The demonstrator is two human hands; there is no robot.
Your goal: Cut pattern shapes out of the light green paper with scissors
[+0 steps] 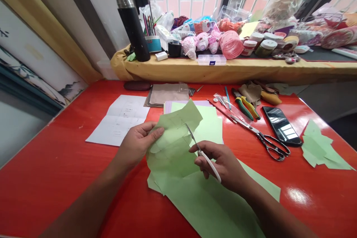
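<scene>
My left hand (139, 142) pinches the left edge of a green sheet of paper (173, 130), holding it raised above the table. Thin pencil lines run across the sheet, and cuts part its right side. In my right hand (220, 161) is a small pair of scissors (209, 165) with white handles; the fingers are wrapped around them. The scissor blades lie at the sheet's right side, along a cut. Beneath both hands, larger green paper (212, 200) lies on the red table (50, 178).
A white sheet with drawings (118, 119) lies left. Large metal scissors (267, 141), yellow-green pliers (247, 107), a phone (281, 124) and green scraps (325, 147) lie right. Behind, a cloth-covered sill (178, 72) bears a black flask (134, 29), jars and bundled craft materials.
</scene>
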